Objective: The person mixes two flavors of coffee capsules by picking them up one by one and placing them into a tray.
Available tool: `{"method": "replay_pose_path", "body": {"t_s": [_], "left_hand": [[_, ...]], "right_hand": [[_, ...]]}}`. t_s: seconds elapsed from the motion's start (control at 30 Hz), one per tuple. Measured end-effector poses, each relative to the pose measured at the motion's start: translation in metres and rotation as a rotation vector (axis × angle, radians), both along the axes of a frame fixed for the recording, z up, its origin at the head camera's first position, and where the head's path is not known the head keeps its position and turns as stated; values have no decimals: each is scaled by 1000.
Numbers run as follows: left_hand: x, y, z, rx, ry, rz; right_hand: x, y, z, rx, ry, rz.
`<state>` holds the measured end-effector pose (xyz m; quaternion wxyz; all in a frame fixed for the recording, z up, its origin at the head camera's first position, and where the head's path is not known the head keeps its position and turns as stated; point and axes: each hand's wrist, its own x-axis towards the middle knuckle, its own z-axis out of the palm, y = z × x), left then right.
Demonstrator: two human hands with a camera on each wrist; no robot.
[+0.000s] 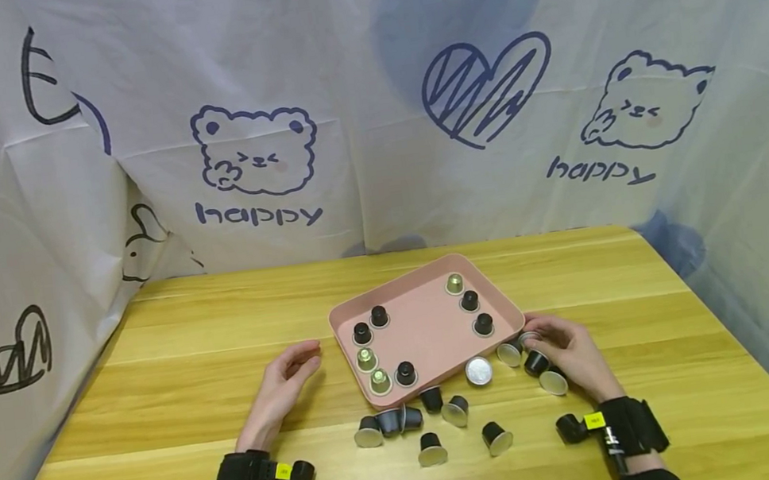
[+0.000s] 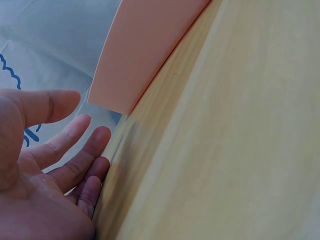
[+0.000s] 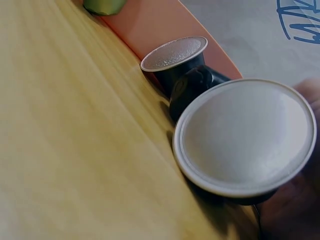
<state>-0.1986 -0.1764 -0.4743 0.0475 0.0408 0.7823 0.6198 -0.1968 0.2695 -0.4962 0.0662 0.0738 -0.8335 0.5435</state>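
A pink tray (image 1: 432, 330) lies at an angle on the table with several upright coffee capsules in it, black ones such as this capsule (image 1: 379, 317) and green ones such as this capsule (image 1: 380, 382). Off the tray's left side, my left hand (image 1: 285, 382) holds nothing, its fingers loosely bent beside the tray wall (image 2: 145, 55). At the tray's right corner is my right hand (image 1: 573, 350), fingertips by a capsule (image 1: 528, 338). Whether it pinches that capsule is unclear. Capsules with silver lids, one large lid (image 3: 245, 137) foremost, hide most of its fingers in the right wrist view.
Several loose capsules lie in front of the tray, among them a black capsule (image 1: 432, 450), a tipped capsule (image 1: 498, 438) and a lid-up capsule (image 1: 478, 371). A printed white curtain (image 1: 374, 153) hangs behind the wooden table (image 1: 221, 316).
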Motion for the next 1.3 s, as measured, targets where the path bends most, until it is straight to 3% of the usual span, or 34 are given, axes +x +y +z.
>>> {"method": "replay_pose_path", "body": {"t_s": [0.23, 0.6, 1.0, 1.2, 1.3], "left_hand": [[-1, -1, -2, 4, -4, -5], [-1, -1, -2, 3, 6, -7], [0, 0, -2, 1, 13, -5], [0, 0, -1, -3, 17, -3], [0, 0, -1, -15, 24, 2]], "right_hand": [[0, 0, -1, 31, 51, 0], [2, -3, 4, 69, 63, -27], [0, 3, -5, 22, 137, -59], [-1, 3, -5, 25, 103, -112], [-1, 2, -2, -31, 82, -109]]}}
